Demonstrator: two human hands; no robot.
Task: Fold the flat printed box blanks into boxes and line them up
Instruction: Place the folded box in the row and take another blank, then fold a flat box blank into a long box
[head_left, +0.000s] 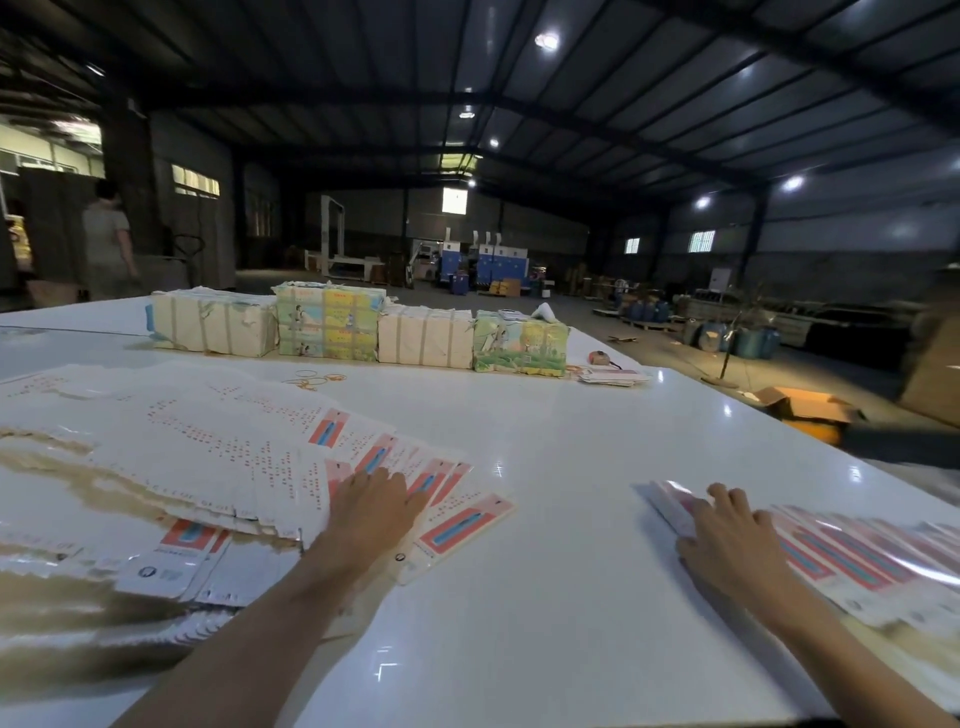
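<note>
A wide fanned pile of flat printed box blanks (197, 447), white with red print and red-and-blue panels, covers the left of the white table (545, 519). My left hand (374, 506) lies flat on the pile's right edge, fingers straight, beside one blank (462, 530) that sticks out to the right. On the right, a row of folded red-and-blue boxes (852, 556) overlaps along the table's edge. My right hand (732, 545) rests on the left end of this row, fingers spread and nearly straight.
Several strapped bundles of printed sheets (358, 332) stand in a row at the table's far side, with rubber bands (309, 378) and a small stack of blanks (613, 376) near them. An open cardboard box (810, 408) sits on the floor to the right. A person (106, 239) stands far left.
</note>
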